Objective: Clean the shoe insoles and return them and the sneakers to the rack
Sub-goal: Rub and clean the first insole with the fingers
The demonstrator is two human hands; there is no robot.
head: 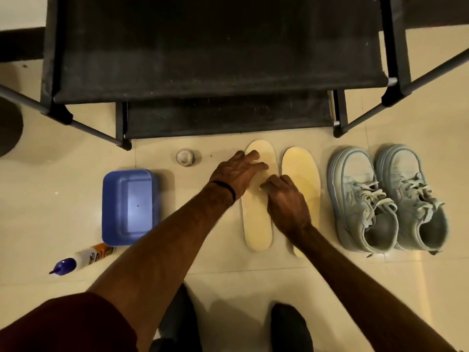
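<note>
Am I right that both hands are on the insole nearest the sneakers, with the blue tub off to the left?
Not quite: the head view shows both the left hand and right hand on the insole farther from the sneakers. The blue tub is indeed off to the left.

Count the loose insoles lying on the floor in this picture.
2: left insole under both hands, just right of centre; right insole beside it, next to the sneakers. None seem hidden.

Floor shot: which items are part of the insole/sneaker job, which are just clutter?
Job: two insoles, sneakers, rack, blue tub, cleaner bottle.
Lying about: small round jar; dark object at the left edge.
</note>
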